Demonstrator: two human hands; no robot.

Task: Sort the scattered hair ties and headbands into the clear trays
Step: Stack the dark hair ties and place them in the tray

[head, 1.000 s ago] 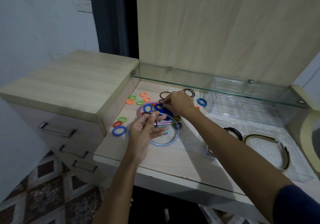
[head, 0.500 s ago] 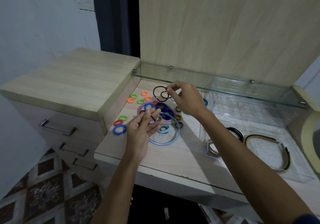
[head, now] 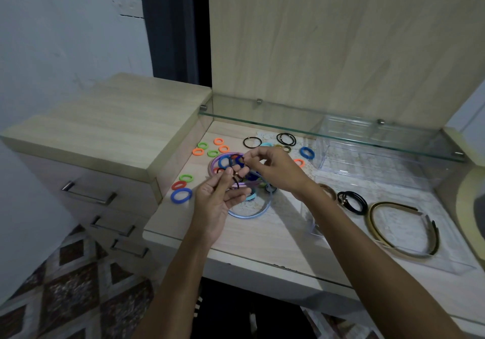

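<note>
dim indoor light | soft shadows | wide-angle edge bending | slight blur

Our hands meet over the pile of hair ties on the counter.

Our left hand lies palm up and holds a thin black hair tie in its curled fingers; our right hand, just beyond it, pinches the same tie. Under them lie a purple headband and a light blue headband. Left of our left hand sits a blue hair tie. Right of our right hand, a clear tray holds a tan headband.
</note>
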